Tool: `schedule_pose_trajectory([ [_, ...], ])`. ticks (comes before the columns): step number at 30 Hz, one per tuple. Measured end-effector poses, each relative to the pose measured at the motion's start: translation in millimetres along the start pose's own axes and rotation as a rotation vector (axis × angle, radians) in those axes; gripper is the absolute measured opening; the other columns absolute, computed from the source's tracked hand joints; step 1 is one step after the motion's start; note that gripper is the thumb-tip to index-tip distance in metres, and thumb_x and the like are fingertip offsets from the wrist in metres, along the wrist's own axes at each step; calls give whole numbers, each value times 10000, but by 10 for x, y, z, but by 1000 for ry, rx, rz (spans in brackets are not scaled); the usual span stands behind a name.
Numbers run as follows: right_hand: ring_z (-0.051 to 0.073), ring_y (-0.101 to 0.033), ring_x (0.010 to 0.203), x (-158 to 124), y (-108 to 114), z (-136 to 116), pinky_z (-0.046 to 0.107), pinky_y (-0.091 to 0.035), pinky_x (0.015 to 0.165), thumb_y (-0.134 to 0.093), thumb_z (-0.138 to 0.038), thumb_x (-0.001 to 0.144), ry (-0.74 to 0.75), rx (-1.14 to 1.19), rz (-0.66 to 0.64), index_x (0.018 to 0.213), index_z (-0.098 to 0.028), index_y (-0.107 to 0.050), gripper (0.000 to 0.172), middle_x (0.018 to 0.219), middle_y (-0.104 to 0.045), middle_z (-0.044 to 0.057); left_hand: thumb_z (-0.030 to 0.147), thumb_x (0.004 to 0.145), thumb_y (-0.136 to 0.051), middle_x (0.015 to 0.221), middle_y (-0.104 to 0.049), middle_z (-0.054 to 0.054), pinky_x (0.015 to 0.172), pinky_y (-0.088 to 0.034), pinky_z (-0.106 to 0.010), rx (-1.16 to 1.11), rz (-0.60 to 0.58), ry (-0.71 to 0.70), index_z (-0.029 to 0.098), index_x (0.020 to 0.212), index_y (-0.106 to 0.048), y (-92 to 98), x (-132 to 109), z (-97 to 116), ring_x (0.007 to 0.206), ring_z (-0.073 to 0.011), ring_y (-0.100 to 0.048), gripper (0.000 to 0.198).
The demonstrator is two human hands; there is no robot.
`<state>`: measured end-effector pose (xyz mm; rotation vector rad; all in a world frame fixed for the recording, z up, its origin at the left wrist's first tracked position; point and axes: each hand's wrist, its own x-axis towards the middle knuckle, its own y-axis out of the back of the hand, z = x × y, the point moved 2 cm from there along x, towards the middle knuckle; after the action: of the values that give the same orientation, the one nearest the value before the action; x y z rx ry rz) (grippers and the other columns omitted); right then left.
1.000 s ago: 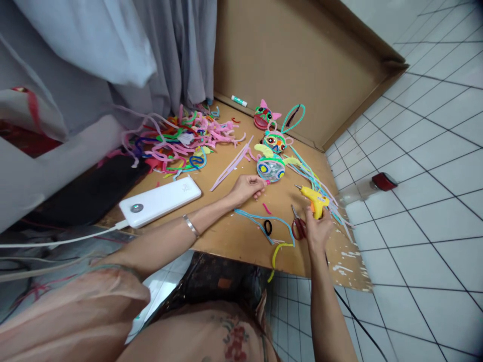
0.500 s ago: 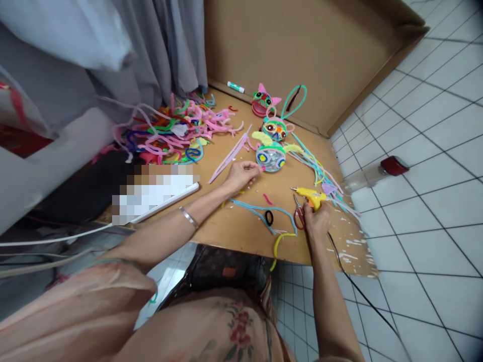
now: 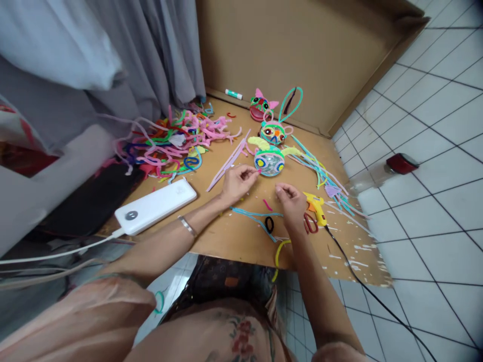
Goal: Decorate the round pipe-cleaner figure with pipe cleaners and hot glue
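Observation:
My left hand pinches a small pink piece, apparently rolled pipe cleaner, between thumb and fingertips. Just behind it stands a round decorated head with a shiny front, yellow-and-blue eyes and pale yellow ears. My right hand is over the table's right side, its fingers curled together with nothing visible in them. Beside that hand lies a yellow glue gun, partly hidden by it. Red-handled scissors are close to the wrist, their blades covered. A short pink strip lies between my hands.
Two more decorated heads, one with round ears and one with pink ears, stand behind. Tangled pipe cleaners pile at left near a white power bank. A black cable runs off the table's right side. A cardboard panel rises behind.
My right hand has let go of the glue gun, leaving it on the table, and moved left toward my left hand. My left hand still pinches the pink piece.

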<state>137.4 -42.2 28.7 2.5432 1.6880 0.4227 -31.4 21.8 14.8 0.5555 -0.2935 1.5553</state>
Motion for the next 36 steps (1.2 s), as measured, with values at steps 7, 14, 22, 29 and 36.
schedule_pose_trajectory([
  [7,95,-459,556,166,-210,-234,239,-373,541,-716,-440,598,-68,134,-58,748,-147,-697,329,611,-606,-14,216,908,-553,688,-641,-34,617,-369,-258,556,-18,-709,169,776,-636,110,-22,94,648,-126,-530,163],
  [14,92,-456,542,180,-305,-268,236,-372,532,-723,-410,582,-102,133,-120,696,-149,-692,286,554,-563,-29,232,945,-500,663,-611,-31,579,-302,-290,700,-31,-783,180,723,-604,128,-4,98,650,-138,-483,250],
  [22,88,-441,512,206,-388,-248,234,-348,510,-722,-389,563,-133,146,-130,653,-159,-682,250,487,-506,-52,216,944,-485,680,-628,-29,582,-309,-285,735,-19,-837,184,721,-600,108,-23,142,651,-139,-468,253],
  [29,51,-318,426,222,-403,-213,219,-230,429,-730,-375,555,-190,183,-149,624,-168,-639,237,444,-442,-82,228,952,-483,672,-620,-20,580,-300,-287,721,-31,-855,181,711,-587,97,-24,154,630,-133,-463,266],
  [36,52,-329,426,252,-418,-192,221,-227,440,-710,-381,568,-186,217,-134,641,-171,-631,236,455,-463,-77,260,938,-517,731,-645,-36,654,-401,-277,552,-23,-682,176,837,-637,109,-21,159,683,-138,-539,178],
])
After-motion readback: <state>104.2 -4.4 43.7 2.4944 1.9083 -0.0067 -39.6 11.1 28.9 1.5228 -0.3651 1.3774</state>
